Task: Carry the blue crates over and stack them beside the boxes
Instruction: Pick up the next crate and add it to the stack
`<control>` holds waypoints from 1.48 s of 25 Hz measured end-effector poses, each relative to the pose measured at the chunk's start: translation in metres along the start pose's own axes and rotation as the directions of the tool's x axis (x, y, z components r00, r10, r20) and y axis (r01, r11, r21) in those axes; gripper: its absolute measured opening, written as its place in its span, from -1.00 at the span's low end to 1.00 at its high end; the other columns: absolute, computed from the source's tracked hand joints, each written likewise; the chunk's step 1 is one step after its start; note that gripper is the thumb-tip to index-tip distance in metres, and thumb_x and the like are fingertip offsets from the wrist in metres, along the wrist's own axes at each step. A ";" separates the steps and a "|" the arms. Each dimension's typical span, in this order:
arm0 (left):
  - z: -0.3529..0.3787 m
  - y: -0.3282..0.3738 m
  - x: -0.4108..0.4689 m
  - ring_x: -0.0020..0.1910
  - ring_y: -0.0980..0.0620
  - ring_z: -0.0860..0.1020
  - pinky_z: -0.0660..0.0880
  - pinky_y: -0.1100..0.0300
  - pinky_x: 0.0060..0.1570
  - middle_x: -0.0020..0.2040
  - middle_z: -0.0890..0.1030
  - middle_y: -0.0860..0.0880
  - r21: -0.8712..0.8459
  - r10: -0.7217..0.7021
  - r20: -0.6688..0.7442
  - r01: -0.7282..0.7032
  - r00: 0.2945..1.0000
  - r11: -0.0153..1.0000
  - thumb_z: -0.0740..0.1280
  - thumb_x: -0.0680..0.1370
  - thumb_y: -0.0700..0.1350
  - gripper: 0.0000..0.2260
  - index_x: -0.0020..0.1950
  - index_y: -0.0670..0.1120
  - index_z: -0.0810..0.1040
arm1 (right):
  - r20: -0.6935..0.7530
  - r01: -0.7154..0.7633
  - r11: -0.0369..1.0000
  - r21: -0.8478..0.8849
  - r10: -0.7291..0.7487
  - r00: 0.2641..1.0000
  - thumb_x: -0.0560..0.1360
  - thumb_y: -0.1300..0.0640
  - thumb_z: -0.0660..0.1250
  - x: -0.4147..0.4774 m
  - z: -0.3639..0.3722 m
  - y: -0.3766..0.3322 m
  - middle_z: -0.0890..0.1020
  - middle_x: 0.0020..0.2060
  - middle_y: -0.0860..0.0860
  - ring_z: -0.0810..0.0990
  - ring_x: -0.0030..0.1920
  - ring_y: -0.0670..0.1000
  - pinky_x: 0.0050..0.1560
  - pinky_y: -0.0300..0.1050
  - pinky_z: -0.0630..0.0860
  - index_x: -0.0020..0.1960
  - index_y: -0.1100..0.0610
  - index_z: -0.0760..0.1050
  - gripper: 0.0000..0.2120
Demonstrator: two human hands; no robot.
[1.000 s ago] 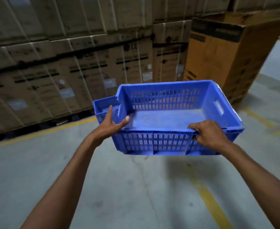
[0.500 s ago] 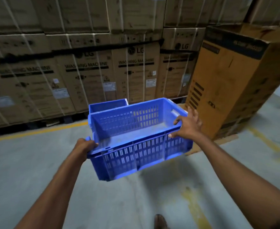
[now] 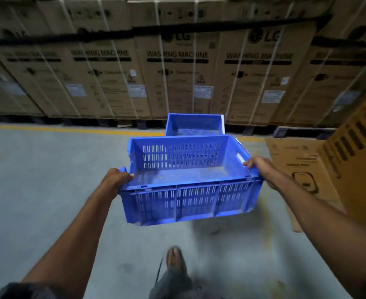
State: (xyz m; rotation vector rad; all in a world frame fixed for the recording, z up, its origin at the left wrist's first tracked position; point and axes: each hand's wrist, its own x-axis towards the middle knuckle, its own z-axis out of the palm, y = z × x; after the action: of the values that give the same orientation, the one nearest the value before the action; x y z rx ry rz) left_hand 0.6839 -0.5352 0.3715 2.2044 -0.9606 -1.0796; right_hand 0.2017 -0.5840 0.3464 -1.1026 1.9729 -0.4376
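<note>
Half a second ago the carried crate (image 3: 190, 199) hung tilted with its left corner low and the right hand (image 3: 257, 167) lay spread on the far rim; now it sits level in the air above the floor (image 3: 37, 169), broadside to the person. The right hand's fingers are curled over the right end rim beside the handle slot, and the left hand (image 3: 115, 180) grasps the left end rim with its fingers hooked inside. The washing machine boxes (image 3: 177, 72) now fill the far side much more closely. The second crate (image 3: 194, 125), earlier seen to the far left of the carried one, now stands straight beyond it on the floor, against the boxes and across the yellow line (image 3: 70, 129). The carried crate shows only its bare, scuffed bottom; the visible part of the second crate's bottom is bare too. To the right are a tall box (image 3: 354, 160) and a flat cardboard sheet (image 3: 294, 160). A foot (image 3: 174, 257) shows near.
</note>
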 end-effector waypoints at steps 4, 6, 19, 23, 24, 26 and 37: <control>0.003 0.013 0.108 -0.20 -0.17 0.65 0.58 -0.07 -0.16 -0.18 0.64 -0.23 0.037 -0.042 0.034 0.040 0.999 0.999 0.54 0.23 0.01 -0.60 -0.16 -0.29 0.58 | -0.119 -0.084 0.961 -0.262 0.055 0.991 0.38 -0.01 0.36 0.060 0.035 -0.049 0.65 -0.10 0.08 0.60 0.03 0.22 0.14 0.04 0.52 -0.08 0.13 0.65 -0.76; 0.005 0.018 0.184 -0.18 -0.16 0.67 0.61 -0.08 -0.12 -0.15 0.67 -0.23 0.063 -0.024 0.050 0.021 0.998 0.998 0.49 0.11 0.08 -0.53 -0.16 -0.24 0.60 | -0.185 -0.111 0.975 -0.191 0.075 0.980 0.31 -0.05 0.31 0.105 0.048 -0.065 0.66 -0.04 0.11 0.58 0.02 0.25 0.09 0.10 0.57 -0.14 0.01 0.68 -0.75; 0.078 0.236 0.409 0.12 -0.25 0.58 0.50 -0.09 0.14 0.12 0.62 -0.21 0.294 0.222 -0.032 -0.203 0.975 0.934 0.34 0.52 0.14 -0.63 0.13 -0.12 0.51 | 0.058 0.152 0.943 -0.297 -0.141 0.988 -0.14 -0.41 0.59 0.343 0.041 -0.178 0.44 0.23 0.02 0.30 0.33 0.11 0.38 0.08 0.35 -0.16 -0.30 0.62 -0.42; 0.129 0.271 0.493 0.09 -0.24 0.59 0.50 -0.08 0.11 0.07 0.63 -0.19 0.278 0.290 -0.052 -0.265 0.956 0.923 0.31 0.53 0.20 -0.62 0.16 -0.07 0.48 | -0.038 0.197 0.859 -0.473 -0.243 0.969 0.07 -0.36 0.57 0.448 0.045 -0.195 0.45 0.28 0.04 0.34 0.28 0.23 0.34 0.09 0.35 -0.08 -0.15 0.68 -0.50; 0.141 0.276 0.513 0.07 -0.25 0.59 0.50 -0.08 0.10 0.06 0.63 -0.20 0.257 0.294 -0.056 -0.271 0.954 0.928 0.31 0.52 0.20 -0.60 0.16 -0.07 0.48 | -0.053 0.228 0.835 -0.500 -0.292 0.955 0.07 -0.41 0.51 0.474 0.044 -0.199 0.45 0.28 0.04 0.37 0.26 0.24 0.31 0.11 0.37 -0.08 -0.12 0.69 -0.46; 0.163 0.274 0.547 0.05 -0.25 0.59 0.49 -0.06 0.06 0.04 0.62 -0.20 0.229 0.295 -0.050 -0.276 0.954 0.933 0.31 0.51 0.20 -0.60 0.15 -0.08 0.48 | -0.076 0.281 0.799 -0.532 -0.376 0.924 0.07 -0.49 0.39 0.520 0.048 -0.202 0.46 0.27 0.06 0.43 0.22 0.26 0.26 0.12 0.39 -0.09 -0.08 0.69 -0.39; 0.259 0.177 0.651 0.05 -0.31 0.58 0.48 -0.09 0.01 0.08 0.62 -0.21 0.277 0.377 -0.022 -0.356 0.926 0.892 0.20 0.51 0.27 -0.47 0.31 -0.09 0.39 | -0.102 0.252 0.761 -0.598 -0.384 0.918 0.30 -0.10 0.55 0.573 0.135 -0.140 0.23 0.51 0.14 0.28 0.32 0.29 0.29 0.16 0.37 -0.10 0.01 0.68 -0.74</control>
State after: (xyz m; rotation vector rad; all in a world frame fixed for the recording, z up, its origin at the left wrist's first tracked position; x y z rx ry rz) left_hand 0.6902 -1.1791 0.0445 2.1257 -1.4918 -0.7187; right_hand 0.2212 -1.1243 0.0739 -1.8703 2.1811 -0.1275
